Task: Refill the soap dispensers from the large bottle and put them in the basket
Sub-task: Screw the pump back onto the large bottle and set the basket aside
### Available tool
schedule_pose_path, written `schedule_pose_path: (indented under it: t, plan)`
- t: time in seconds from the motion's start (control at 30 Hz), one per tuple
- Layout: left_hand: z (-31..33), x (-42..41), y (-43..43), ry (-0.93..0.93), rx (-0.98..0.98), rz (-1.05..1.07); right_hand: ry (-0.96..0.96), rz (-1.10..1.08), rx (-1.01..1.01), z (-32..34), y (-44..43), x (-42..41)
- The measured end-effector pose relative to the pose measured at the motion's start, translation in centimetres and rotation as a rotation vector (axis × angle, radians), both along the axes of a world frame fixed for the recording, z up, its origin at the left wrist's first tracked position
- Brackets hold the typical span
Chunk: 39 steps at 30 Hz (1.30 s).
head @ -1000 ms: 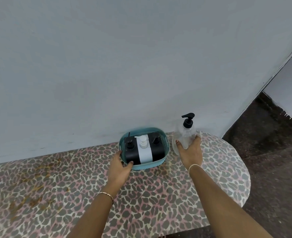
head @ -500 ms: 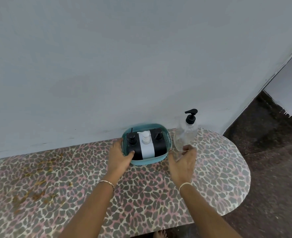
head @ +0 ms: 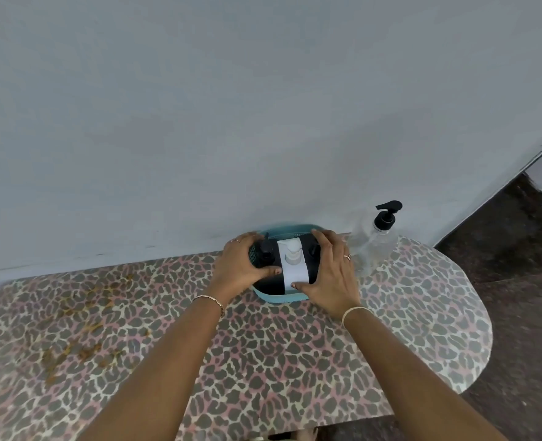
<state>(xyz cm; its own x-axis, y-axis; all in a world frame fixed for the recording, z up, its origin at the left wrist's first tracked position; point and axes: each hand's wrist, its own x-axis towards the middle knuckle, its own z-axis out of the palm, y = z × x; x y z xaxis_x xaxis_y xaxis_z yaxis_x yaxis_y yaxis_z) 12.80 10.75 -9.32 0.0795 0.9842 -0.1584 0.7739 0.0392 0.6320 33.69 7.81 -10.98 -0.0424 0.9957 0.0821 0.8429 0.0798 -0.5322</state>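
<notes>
A teal basket point(head: 276, 297) stands at the back of the table against the wall. Inside it sit two black soap dispensers point(head: 268, 254) and a white one point(head: 293, 265) between them. My left hand point(head: 241, 268) grips the basket's left side. On the opposite side, my right hand point(head: 330, 275) grips the basket, its thumb lying on the front of the dispensers. The large clear bottle point(head: 374, 246) with a black pump stands upright just right of the basket, untouched.
The table point(head: 263, 361) has a leopard-print cover with brownish stains point(head: 81, 329) on its left part. Its rounded right end borders dark floor point(head: 524, 281). A plain grey wall point(head: 231, 122) rises directly behind the basket.
My right hand left the large bottle and moved left onto the basket's right side. My left hand slid further around the basket's left side. The camera moved closer.
</notes>
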Motion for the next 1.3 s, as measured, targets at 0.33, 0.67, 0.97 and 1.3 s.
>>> schedule_pose_path:
  t: [0.33, 0.67, 0.97, 1.3]
  plan:
    - [0.2, -0.4, 1.3, 0.364, -0.091, -0.285, -0.293, 0.136, 0.075, 0.7, 1.3, -0.9]
    - [0.3, -1.6, 2.0, 0.047, -0.122, -0.189, -0.293, 0.084, 0.047, 1.1, 1.1, -1.3]
    - [3.0, -2.2, 2.3, 0.093, 0.05, -0.264, -0.188, 0.06, 0.099, 1.7, 0.6, -3.2]
    - [4.4, -1.7, 2.1, 0.214, 0.17, -0.25, -0.121, 0.028, 0.138, 2.1, 1.6, -4.5]
